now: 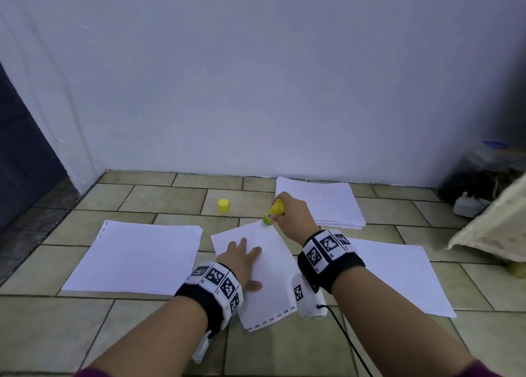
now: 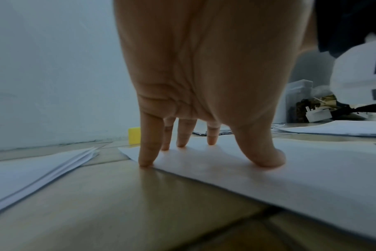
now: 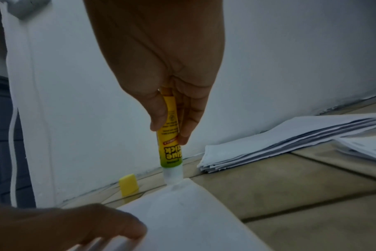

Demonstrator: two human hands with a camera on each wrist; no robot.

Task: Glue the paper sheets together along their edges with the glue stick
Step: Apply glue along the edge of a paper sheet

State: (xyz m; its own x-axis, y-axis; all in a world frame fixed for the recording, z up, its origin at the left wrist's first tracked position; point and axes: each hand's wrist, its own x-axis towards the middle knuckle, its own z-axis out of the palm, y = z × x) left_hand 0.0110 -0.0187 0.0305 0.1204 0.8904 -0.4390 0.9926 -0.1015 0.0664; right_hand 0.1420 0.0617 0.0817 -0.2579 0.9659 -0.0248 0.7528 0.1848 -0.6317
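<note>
Left hand (image 1: 242, 258) flat, pinning a sheet (image 1: 264, 279); right hand (image 1: 293, 214) grips the glue stick (image 1: 273, 212) at its far corner — gluing apparently just beginning, edges remaining.

Four lots of white paper are lying on the tiled floor: one loose sheet (image 1: 264, 271) at centre, stacks at nine o'clock (image 1: 136, 260) and one o'clock (image 1: 321, 203), another lot at three o'clock (image 1: 398, 277). One yellow glue stick (image 1: 272, 213), one yellow plastic cap (image 1: 223, 206), and two hands are showing.
</note>
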